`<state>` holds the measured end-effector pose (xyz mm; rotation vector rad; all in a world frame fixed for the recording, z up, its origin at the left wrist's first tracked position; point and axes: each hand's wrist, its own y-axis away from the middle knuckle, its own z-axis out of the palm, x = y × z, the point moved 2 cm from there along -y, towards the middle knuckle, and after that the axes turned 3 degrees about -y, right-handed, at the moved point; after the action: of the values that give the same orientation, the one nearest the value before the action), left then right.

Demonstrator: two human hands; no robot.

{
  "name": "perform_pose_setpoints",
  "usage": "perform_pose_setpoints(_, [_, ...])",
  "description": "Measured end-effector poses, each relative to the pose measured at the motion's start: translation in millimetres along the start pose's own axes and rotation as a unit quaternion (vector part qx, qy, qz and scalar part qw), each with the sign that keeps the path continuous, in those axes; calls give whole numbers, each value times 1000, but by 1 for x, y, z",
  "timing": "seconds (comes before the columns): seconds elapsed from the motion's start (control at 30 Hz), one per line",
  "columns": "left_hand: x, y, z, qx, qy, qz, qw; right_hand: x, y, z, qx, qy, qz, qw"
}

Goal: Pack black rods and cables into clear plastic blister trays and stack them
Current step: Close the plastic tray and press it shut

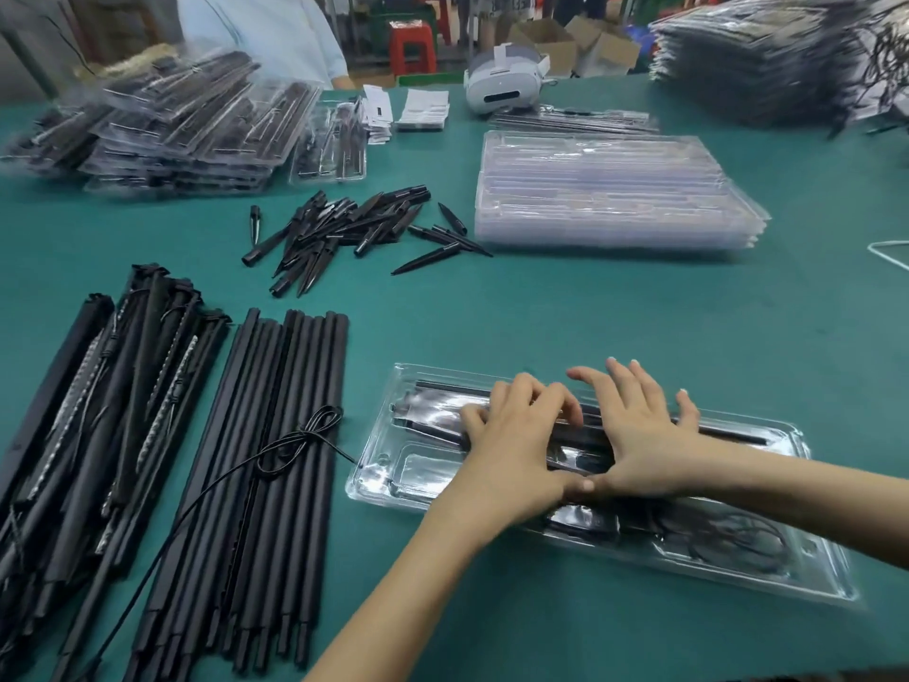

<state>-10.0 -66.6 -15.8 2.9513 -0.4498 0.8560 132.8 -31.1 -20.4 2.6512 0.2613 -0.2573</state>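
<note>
A clear blister tray [381, 467] lies on the green table in front of me. Black rods [728, 435] sit in its long far slots, and a coiled black cable [738, 539] fills its near right pocket. My left hand [516, 435] rests on the rods at the tray's middle with bent fingers, fingertips down. Beside it, my right hand [639, 430] presses the same rods with its fingers spread. The two thumbs touch. To the left lies a row of loose black rods [275, 484] with a loose black cable [295, 445] across them.
Black spikes [344, 224] are heaped at mid table. A stack of empty clear trays [605, 189] stands behind the hands. Packed trays are piled at back left [172, 125] and back right [767, 56]. Rod bundles with cords [98, 386] lie far left. A white headset [501, 81] sits at the back.
</note>
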Motion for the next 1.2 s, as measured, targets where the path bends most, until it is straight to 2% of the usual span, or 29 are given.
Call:
perform_pose_setpoints(0.23, [-2, -32, -5, -109, -126, 69, 984, -2, -2, 4, -36, 58, 27, 997])
perform_pose_setpoints(0.4, [-8, -35, 2, -113, -168, 118, 972, -3, -6, 5, -68, 74, 32, 994])
perform_pose_setpoints(0.53, [-13, -30, -1, -94, -121, 104, 983, 0, -6, 2, -74, 60, 14, 995])
perform_pose_setpoints(0.6, [-16, -23, -9, -56, -99, 79, 990, 2, -4, -1, -75, 35, -1, 997])
perform_pose_setpoints(0.7, [-32, 2, -33, 102, -69, -4, 992, 6, -1, -5, -76, 1, -28, 997])
perform_pose_setpoints(0.77, [-49, 33, -55, 216, -38, -58, 974, 10, 0, -8, -77, 6, -38, 996])
perform_pose_setpoints(0.83, [-65, 63, -73, 273, -70, -78, 956, 15, 1, -14, -72, 32, -39, 996])
perform_pose_setpoints(0.9, [-76, 84, -82, 255, -113, -91, 956, 23, 2, -22, -61, 61, -32, 996])
perform_pose_setpoints(1.07, [-90, 104, -67, 63, -104, -57, 991, 27, 8, -36, -74, 77, -21, 994])
perform_pose_setpoints(1.13, [-92, 106, -58, 42, -105, -57, 992, 12, 12, -39, -58, 30, -48, 997])
perform_pose_setpoints(1.2, [-93, 105, -55, 61, -104, -63, 991, -13, 14, -38, -19, -30, -93, 995])
